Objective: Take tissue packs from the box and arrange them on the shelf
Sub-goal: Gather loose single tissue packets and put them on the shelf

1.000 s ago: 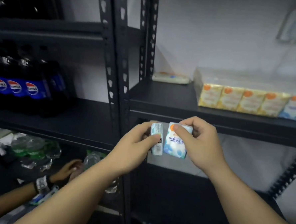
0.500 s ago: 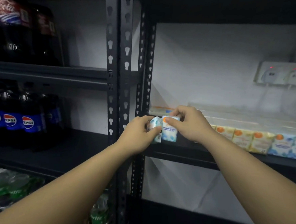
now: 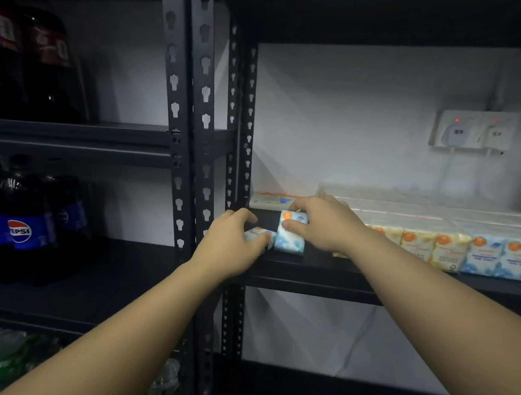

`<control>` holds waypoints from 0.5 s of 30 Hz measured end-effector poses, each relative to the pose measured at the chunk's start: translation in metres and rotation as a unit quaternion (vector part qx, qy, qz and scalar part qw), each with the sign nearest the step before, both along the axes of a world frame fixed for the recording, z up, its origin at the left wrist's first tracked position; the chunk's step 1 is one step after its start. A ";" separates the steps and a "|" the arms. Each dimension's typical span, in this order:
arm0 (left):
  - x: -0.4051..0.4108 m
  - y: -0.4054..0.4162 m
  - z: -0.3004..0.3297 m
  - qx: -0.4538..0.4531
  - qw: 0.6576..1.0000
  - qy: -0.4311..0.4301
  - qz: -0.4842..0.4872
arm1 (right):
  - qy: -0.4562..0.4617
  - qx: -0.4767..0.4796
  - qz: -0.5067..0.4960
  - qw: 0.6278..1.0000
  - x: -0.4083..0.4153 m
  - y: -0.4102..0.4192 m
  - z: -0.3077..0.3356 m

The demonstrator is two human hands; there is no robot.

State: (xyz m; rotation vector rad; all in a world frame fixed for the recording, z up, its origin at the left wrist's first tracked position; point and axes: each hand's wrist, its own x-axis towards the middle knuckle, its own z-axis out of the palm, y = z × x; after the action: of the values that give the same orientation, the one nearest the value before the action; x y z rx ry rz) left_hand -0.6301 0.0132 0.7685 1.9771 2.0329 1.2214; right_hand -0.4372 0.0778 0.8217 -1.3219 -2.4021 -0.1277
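Packs [image 3: 290,234] at shelf [image 3: 310,266] edge, both hands [image 3: 318,223] gripping

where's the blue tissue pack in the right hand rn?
Head view: the small blue-and-white tissue pack stands upright at the black shelf's front edge, held by the right hand, left of the yellow and blue pack row.

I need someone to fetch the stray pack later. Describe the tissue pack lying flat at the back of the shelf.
Find the black shelf where a row of tissue packs stands. At its left end, against the white wall, lies one flat pack behind the two hands. Unlike the upright packs, it lies on its side, alone.
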 end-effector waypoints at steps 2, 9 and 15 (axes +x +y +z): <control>-0.005 -0.004 -0.001 -0.016 1.000 0.015 -0.010 | -0.009 -0.007 0.010 1.000 0.002 0.000 0.000; -0.012 -0.007 -0.014 0.010 0.997 0.079 -0.022 | -0.094 -0.072 0.054 0.992 0.010 -0.003 0.007; -0.015 -0.001 -0.014 0.011 0.994 0.100 -0.036 | -0.096 -0.057 0.056 0.992 0.010 -0.003 0.002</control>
State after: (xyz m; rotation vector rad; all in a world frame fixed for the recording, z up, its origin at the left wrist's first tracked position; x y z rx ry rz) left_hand -0.6452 0.0124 0.7541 2.2443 2.0201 1.0768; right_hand -0.4273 0.0751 0.8236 -1.2703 -2.6752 -0.0902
